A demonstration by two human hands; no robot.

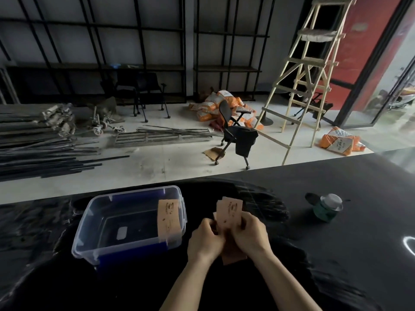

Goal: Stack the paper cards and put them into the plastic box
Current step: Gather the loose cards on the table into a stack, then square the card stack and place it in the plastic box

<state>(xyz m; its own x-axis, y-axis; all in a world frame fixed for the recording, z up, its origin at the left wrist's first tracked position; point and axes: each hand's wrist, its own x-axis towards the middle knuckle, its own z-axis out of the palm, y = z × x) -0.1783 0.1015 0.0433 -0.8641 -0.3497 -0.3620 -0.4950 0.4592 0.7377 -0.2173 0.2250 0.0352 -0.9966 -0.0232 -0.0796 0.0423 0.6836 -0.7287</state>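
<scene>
Tan paper cards (229, 212) are pinched between the fingers of the left hand (205, 240) and right hand (251, 234) above the black bench (336, 254), probably to square them, while another card (168, 217) already leans inside the clear plastic box (107, 241).

A black table (336, 232) fills the front. A small green bottle (326, 207) stands on it. Past the table, a black chair (235, 131) sits on the floor. Right of the chair is a wooden ladder (312, 70). Behind the chair lie orange bags (215, 106).
</scene>
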